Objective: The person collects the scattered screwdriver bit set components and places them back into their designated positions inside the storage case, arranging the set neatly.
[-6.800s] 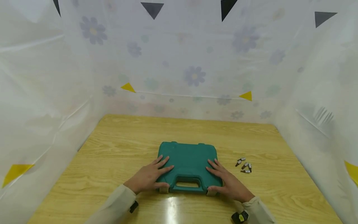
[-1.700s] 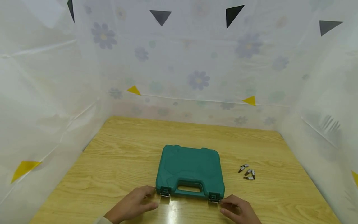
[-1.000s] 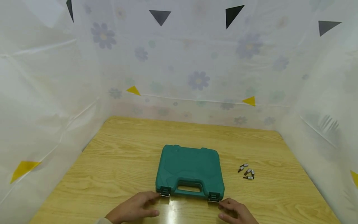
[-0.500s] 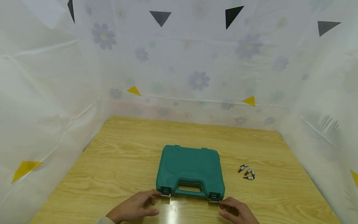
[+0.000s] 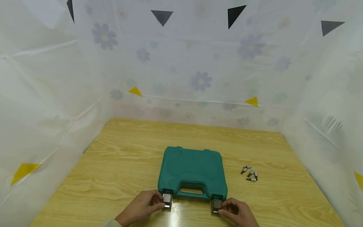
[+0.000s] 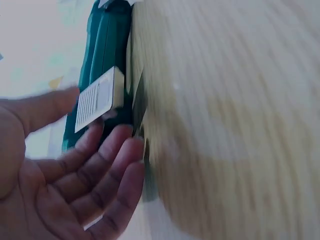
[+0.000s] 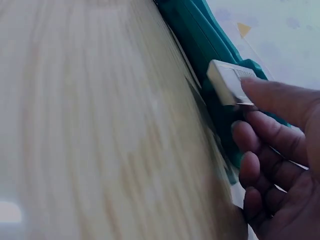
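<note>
A closed teal carrying case (image 5: 194, 165) lies flat on the table, its handle side toward me. Two metal latches with ribbed faces stick out from its front edge. My left hand (image 5: 141, 206) pinches the left latch (image 5: 167, 199) between thumb and index finger; the other fingers curl loosely below it in the left wrist view. At the right latch (image 5: 216, 205), my right hand (image 5: 239, 212) does likewise, its thumb (image 7: 272, 92) on the ribbed face and the index finger underneath.
Several small metal driver bits (image 5: 250, 173) lie loose on the wooden table (image 5: 127, 151), right of the case. White flower-patterned sheeting (image 5: 181, 63) walls the table at the back and both sides.
Earliest, both hands rested spread on the lid; later they moved to the front corners, near the lowered latches. Over the last half second both latches have swung up and outward, held by the fingers.
</note>
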The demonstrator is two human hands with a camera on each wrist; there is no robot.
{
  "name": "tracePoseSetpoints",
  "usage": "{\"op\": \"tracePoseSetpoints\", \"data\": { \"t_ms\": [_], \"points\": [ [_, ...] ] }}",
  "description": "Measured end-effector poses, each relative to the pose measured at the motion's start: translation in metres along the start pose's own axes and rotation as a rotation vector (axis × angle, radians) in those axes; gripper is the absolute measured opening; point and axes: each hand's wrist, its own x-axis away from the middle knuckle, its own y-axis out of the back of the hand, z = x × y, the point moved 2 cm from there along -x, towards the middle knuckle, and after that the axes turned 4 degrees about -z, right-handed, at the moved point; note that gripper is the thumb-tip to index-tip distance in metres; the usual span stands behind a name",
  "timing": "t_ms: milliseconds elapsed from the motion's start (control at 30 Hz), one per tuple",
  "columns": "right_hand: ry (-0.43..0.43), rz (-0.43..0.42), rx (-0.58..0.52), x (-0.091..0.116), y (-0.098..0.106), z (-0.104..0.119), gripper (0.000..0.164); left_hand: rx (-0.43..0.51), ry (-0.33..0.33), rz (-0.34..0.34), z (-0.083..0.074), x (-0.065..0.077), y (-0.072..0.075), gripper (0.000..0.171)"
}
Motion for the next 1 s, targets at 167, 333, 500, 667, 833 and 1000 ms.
{"op": "tracePoseSetpoints", "data": {
  "t_ms": [167,333,500,667,833,1000],
  "points": [
    [-0.105,-0.072,-0.051,0.001,-0.005,0.005,0.030,-0.058,0.000,-0.061,0.001,0.000,-0.004,0.020],
    [-0.155,-0.107,-0.055,0.003,-0.007,0.006,0.032,-0.077,-0.012,-0.076,0.002,-0.001,-0.005,0.018],
    [-0.175,-0.140,-0.044,0.002,-0.007,0.006,0.030,-0.076,-0.006,-0.073,0.003,-0.002,-0.006,0.017],
    [-0.195,-0.163,-0.077,0.002,-0.007,0.007,0.027,-0.068,-0.031,-0.087,0.003,-0.002,-0.007,0.016],
    [-0.206,-0.205,-0.145,0.002,-0.008,0.008,0.026,-0.072,-0.068,-0.107,0.000,-0.002,-0.005,0.015],
    [-0.182,-0.297,-0.162,0.003,-0.011,0.016,0.026,-0.141,-0.064,-0.129,-0.007,-0.003,0.001,0.014]
  ]
}}
